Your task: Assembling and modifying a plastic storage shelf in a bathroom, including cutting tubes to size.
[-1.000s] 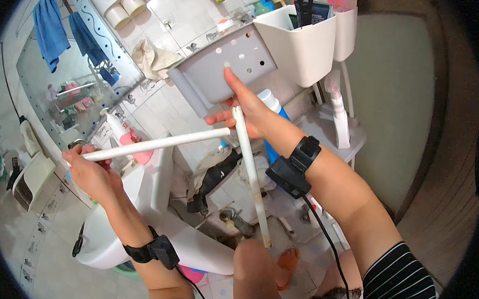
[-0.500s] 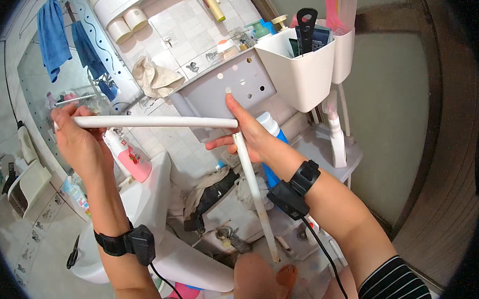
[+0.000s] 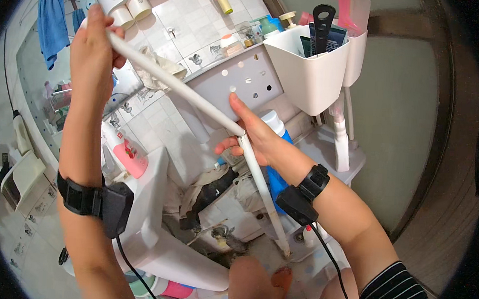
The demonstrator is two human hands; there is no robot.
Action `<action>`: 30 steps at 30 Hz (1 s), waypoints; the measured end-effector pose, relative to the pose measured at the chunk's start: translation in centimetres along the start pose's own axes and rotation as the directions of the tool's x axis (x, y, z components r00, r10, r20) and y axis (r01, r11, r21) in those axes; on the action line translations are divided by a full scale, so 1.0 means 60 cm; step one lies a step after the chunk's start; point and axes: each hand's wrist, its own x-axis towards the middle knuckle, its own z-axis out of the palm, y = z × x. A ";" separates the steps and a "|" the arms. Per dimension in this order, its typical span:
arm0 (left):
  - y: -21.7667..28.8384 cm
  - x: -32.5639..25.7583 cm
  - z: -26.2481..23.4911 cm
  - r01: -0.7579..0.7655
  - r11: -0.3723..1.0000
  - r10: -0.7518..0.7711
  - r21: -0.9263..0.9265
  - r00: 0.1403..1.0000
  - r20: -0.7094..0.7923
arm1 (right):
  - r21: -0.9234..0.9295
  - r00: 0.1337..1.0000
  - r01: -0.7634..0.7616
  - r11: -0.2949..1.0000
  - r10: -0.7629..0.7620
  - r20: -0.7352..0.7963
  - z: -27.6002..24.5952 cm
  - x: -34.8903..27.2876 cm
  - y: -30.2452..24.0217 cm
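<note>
The left hand (image 3: 95, 50) has its fingers curled and pinching the top end of the upper white tube (image 3: 172, 85), which slopes down from them toward the right fingers. On the right hand (image 3: 258, 137), the thumb is spread upward across the face of a grey perforated panel (image 3: 213, 87), while the other fingers bend below it; whether they grip the panel or a tube, the view does not tell. Just in front of those right fingers, the ends of the 2 tubes meet, and the lower white tube (image 3: 264, 192) slants down and away from them.

Behind the lower tube, just below the right fingers, is a blue bottle (image 3: 277, 183) with a white cap. Above and to the right of these fingers hangs a white bin (image 3: 304, 79) holding a black-handled tool (image 3: 322, 31). Near the left fingers, to their right, are 2 white cups (image 3: 139, 7); farther out to their left hangs a blue towel (image 3: 50, 25). Well below the left fingers, a pink bottle (image 3: 129, 156) stands tilted in view beside the white basin (image 3: 148, 199).
</note>
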 end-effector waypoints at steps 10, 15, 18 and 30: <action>-0.029 0.034 0.015 0.060 0.998 -0.059 -0.006 0.993 0.105 | -0.034 0.999 -0.045 0.998 0.045 -0.003 -0.004 0.000 0.000; -0.032 0.036 0.028 0.064 0.996 -0.068 0.057 0.994 0.081 | -0.111 0.999 -0.023 0.994 0.027 0.043 0.005 -0.009 -0.009; -0.035 0.037 0.048 -0.008 0.996 0.003 0.094 0.999 0.044 | -0.057 0.999 -0.038 0.998 0.038 0.007 0.004 -0.009 -0.008; -0.023 0.019 0.122 -0.204 0.896 0.174 0.394 0.978 0.113 | -0.071 0.999 0.007 0.997 -0.011 -0.049 0.009 -0.014 -0.008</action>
